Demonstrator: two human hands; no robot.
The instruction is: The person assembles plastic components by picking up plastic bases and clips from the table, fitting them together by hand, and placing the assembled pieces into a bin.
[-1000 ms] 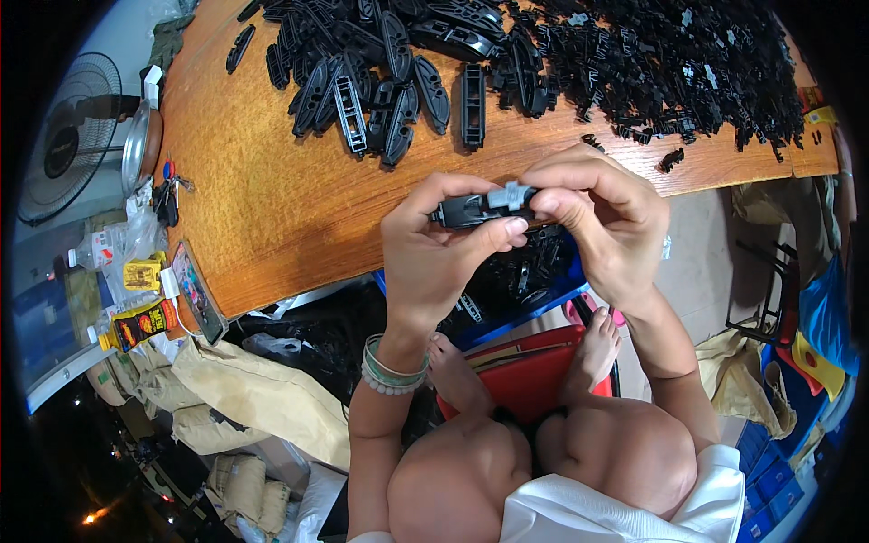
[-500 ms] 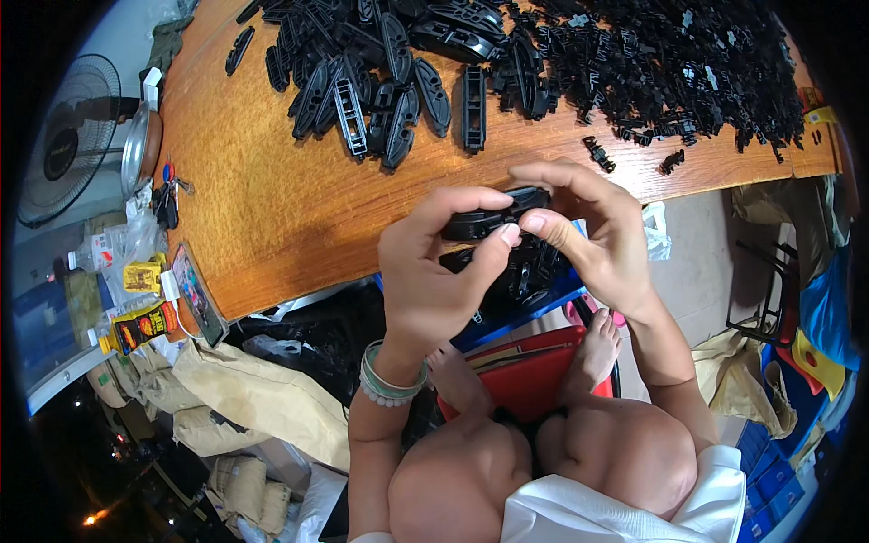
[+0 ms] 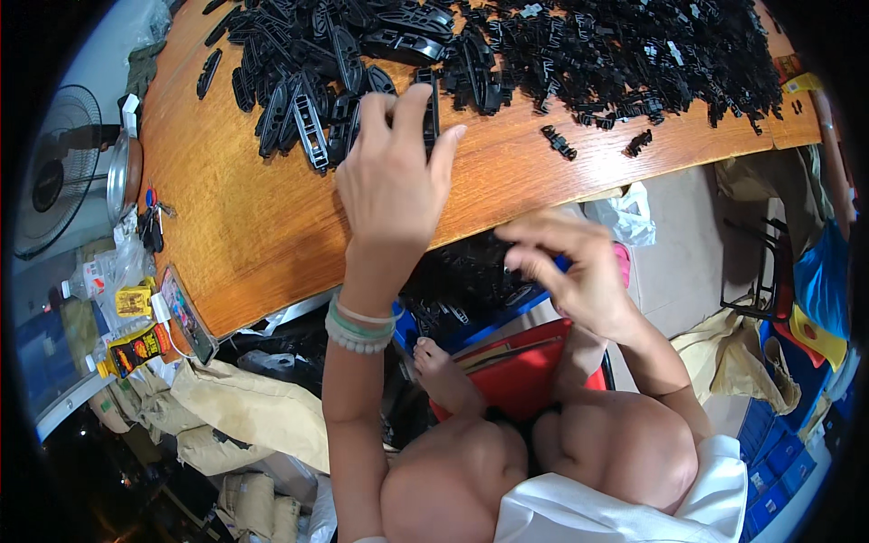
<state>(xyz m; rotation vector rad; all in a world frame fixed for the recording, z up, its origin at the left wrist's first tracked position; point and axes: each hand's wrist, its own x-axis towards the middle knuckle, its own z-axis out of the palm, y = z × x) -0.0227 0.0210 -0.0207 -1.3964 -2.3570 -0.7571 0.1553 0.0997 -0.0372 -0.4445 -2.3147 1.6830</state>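
Observation:
My left hand (image 3: 389,185) reaches over the table to the near edge of a pile of long black plastic housings (image 3: 339,54). Its fingers are spread, with the thumb held apart, beside one upright housing (image 3: 432,104) that it partly covers. Whether the fingertips touch it, I cannot tell. My right hand (image 3: 579,271), a little blurred, hovers off the table's front edge with thumb and forefinger apart and nothing visible between them. Below it, a blue bin (image 3: 480,335) holds a heap of black parts (image 3: 480,281).
A large heap of small black clips (image 3: 625,63) covers the back right of the wooden table (image 3: 235,199). Two loose clip pieces (image 3: 559,142) lie near its edge. At left are a phone (image 3: 188,312), keys (image 3: 154,222) and a fan (image 3: 59,172). A red container (image 3: 520,371) stands between my feet.
Both hands held a black housing together before; now neither visibly holds it. My left hand has moved up to the pile, while my right has dropped lower over the bin. The view has shifted slightly.

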